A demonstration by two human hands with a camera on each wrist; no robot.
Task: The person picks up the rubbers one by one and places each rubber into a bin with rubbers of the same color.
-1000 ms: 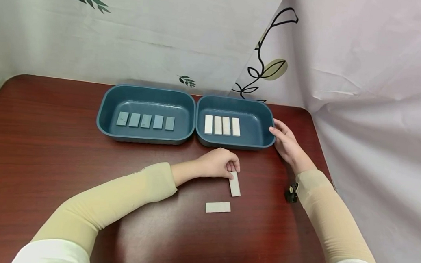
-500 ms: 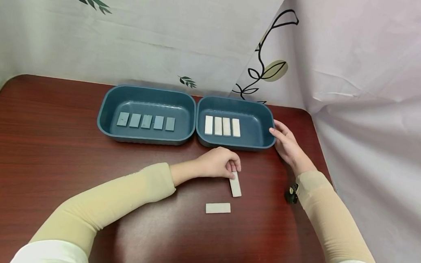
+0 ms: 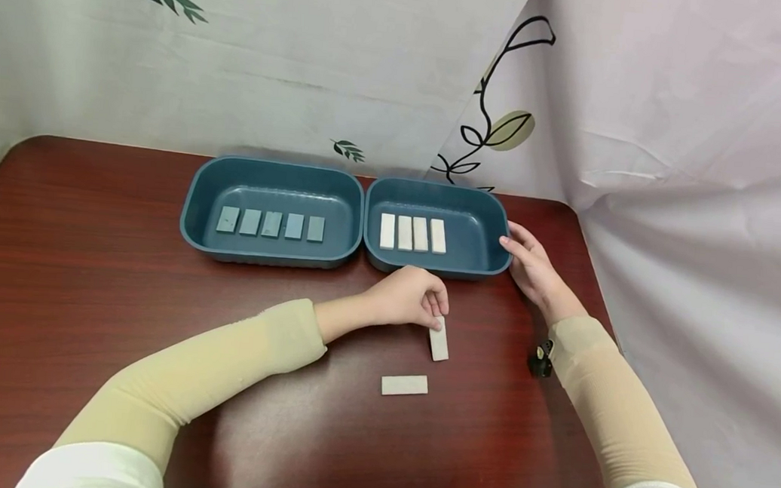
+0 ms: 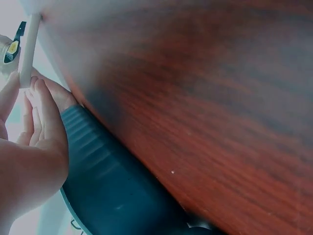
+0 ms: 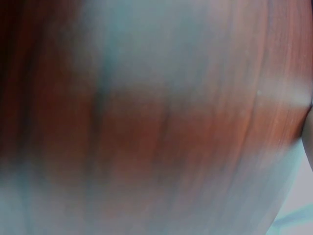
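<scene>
My left hand [image 3: 405,299] pinches one end of a thin white rectangular block [image 3: 439,342] between thumb and fingers, in front of the right-hand blue bin [image 3: 477,265]. The left wrist view shows that block [image 4: 30,49] standing out from the fingertips of the left hand [image 4: 36,152]. My right hand [image 3: 532,265] grips the right end of that bin, thumb over the rim and fingers along the outer wall. Several white blocks [image 3: 405,234] lie in a row inside it. Another white block [image 3: 404,385] lies flat on the table, nearer to me.
A second blue bin [image 3: 263,256] stands against the first on the left, with several grey-blue blocks [image 3: 271,224] in a row inside. Both stand on the dark red wooden table [image 3: 89,268], near its back edge. A patterned white curtain [image 3: 274,54] hangs behind.
My left hand has shifted slightly away from me, toward the right-hand bin, and the pinched white block has moved with it. The right hand stays at the bin's end.
</scene>
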